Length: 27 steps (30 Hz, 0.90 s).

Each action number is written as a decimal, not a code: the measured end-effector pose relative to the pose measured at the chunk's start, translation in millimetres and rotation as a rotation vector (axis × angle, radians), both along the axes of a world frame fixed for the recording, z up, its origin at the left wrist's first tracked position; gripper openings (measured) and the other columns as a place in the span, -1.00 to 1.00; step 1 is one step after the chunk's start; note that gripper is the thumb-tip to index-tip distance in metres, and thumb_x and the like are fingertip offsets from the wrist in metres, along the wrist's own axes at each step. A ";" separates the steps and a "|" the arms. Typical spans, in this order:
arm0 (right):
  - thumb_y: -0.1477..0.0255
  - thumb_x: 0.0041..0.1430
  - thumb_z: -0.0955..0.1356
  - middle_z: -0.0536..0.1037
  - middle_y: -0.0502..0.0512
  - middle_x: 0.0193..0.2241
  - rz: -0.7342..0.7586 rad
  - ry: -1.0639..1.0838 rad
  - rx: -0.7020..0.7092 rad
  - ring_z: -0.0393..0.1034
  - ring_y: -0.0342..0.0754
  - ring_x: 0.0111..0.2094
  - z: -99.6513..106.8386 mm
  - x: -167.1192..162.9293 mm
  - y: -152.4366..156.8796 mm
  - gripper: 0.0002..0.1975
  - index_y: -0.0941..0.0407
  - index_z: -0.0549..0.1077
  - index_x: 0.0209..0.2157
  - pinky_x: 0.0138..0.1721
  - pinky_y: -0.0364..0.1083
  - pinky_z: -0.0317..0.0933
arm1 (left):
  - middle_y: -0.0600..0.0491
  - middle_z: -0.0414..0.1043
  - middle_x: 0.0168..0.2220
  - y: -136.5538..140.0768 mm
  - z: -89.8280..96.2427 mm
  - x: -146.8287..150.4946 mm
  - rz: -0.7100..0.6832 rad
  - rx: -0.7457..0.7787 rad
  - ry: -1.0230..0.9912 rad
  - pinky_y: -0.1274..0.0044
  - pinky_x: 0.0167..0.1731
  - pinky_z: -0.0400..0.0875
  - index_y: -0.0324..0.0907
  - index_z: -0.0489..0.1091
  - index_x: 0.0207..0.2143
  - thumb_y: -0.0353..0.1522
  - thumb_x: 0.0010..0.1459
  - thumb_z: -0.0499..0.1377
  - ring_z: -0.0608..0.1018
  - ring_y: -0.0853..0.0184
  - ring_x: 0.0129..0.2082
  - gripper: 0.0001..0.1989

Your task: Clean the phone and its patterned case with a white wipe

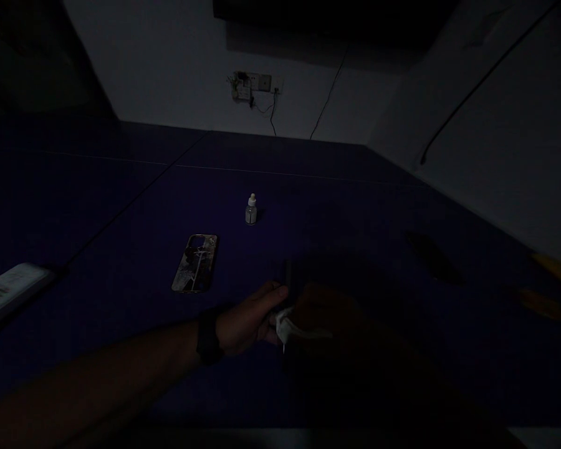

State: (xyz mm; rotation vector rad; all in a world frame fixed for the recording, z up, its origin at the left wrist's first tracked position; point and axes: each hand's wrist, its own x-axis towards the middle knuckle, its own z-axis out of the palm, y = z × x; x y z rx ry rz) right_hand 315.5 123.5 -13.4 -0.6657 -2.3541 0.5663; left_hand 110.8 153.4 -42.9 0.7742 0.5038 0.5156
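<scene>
In the dim light my left hand [252, 317], with a dark band at the wrist, is closed around the edge of a dark, thin slab [288, 274] that looks like a phone, seen nearly edge-on. My right hand [330, 305] lies in deep shadow against the slab's other side. A crumpled white cloth or tissue [285, 325] pokes out between the two hands, pinched by the right one as far as the dark lets me see. A patterned phone case [196, 263] rests to the left, its camera cutout at the far end. Beyond it stands a small dropper bottle [251, 212].
A white power strip [12, 290] sits at the left of the dark blue tabletop [308, 206]. Toward the right lies a dark flat object [432, 257], with orange items [558, 271] near the wall. Wall sockets [257, 84] with cables are behind.
</scene>
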 end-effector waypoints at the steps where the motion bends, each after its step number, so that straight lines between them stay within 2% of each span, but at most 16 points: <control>1: 0.27 0.33 0.37 0.56 0.13 -0.20 -0.067 0.018 0.027 0.48 -0.04 -0.20 1.1 -0.3 1.7 -0.77 0.07 0.51 -0.06 -0.21 -0.06 0.41 | 0.07 0.44 -0.28 0.0 0.1 -0.4 -0.002 0.002 0.001 0.51 -0.34 0.47 -0.13 0.32 -0.10 -0.01 0.21 0.27 0.53 0.38 -0.36 -0.56; 5: 0.29 0.32 0.37 0.57 0.08 -0.31 -0.267 0.069 0.138 0.48 -0.07 -0.34 8.7 -5.8 5.0 -0.83 0.04 0.57 -0.16 -0.34 -0.10 0.39 | 0.08 0.40 -0.29 1.6 -0.2 -1.1 -0.022 0.016 -0.004 0.50 -0.32 0.46 -0.13 0.34 -0.08 0.03 0.23 0.22 0.49 0.40 -0.36 -0.54; 11: 0.28 0.35 0.33 0.57 0.07 -0.36 -0.351 0.077 0.199 0.49 -0.09 -0.38 19.2 -10.4 5.0 -0.79 0.07 0.58 -0.19 -0.37 -0.13 0.41 | -0.04 0.45 -0.18 2.9 -4.2 -2.8 -0.139 0.074 -0.089 0.40 -0.20 0.43 -0.15 0.36 0.03 0.18 0.28 -0.01 0.53 0.25 -0.17 -0.36; 13: 0.29 0.35 0.33 0.57 0.08 -0.36 -0.379 0.077 0.198 0.50 -0.09 -0.38 20.8 -9.1 5.1 -0.79 0.08 0.57 -0.19 -0.38 -0.13 0.42 | -0.03 0.44 -0.16 2.0 -4.2 -4.0 -0.119 0.088 -0.090 0.43 -0.21 0.43 -0.13 0.35 0.04 0.15 0.28 0.04 0.52 0.24 -0.15 -0.40; 16: 0.30 0.34 0.34 0.58 0.10 -0.33 -0.406 0.072 0.170 0.51 -0.06 -0.34 21.5 -7.0 4.9 -0.79 0.09 0.57 -0.16 -0.35 -0.11 0.44 | -0.02 0.42 -0.12 0.3 -1.4 -5.4 -0.080 0.100 -0.048 0.44 -0.21 0.46 -0.08 0.30 0.08 -0.03 0.26 0.23 0.52 0.27 -0.14 -0.53; 20: 0.30 0.34 0.33 0.58 0.10 -0.32 -0.496 0.063 0.162 0.52 -0.05 -0.32 21.2 -6.1 6.0 -0.79 0.06 0.58 -0.16 -0.30 -0.09 0.44 | -0.01 0.37 -0.02 -1.3 1.8 -5.0 -0.058 0.115 -0.008 0.45 -0.22 0.47 -0.06 0.29 0.06 -0.15 0.12 0.39 0.52 0.29 -0.13 -0.47; 24: 0.36 0.36 0.29 0.60 0.13 -0.30 -0.597 0.052 0.181 0.53 -0.02 -0.27 22.5 -7.4 10.4 -0.78 0.09 0.58 -0.19 -0.22 -0.06 0.44 | 0.01 0.37 -0.05 -2.2 1.3 -3.8 -0.067 0.131 0.023 0.51 -0.26 0.44 -0.10 0.30 0.00 -0.18 0.08 0.42 0.52 0.33 -0.17 -0.48; 27: 0.39 0.37 0.27 0.60 0.14 -0.29 -0.596 0.063 0.186 0.53 -0.02 -0.26 23.5 -8.7 12.7 -0.78 0.10 0.57 -0.18 -0.21 -0.06 0.43 | 0.00 0.37 -0.06 -2.8 1.7 -3.6 -0.067 0.134 0.027 0.52 -0.27 0.43 -0.12 0.30 -0.02 -0.19 0.07 0.43 0.51 0.34 -0.19 -0.48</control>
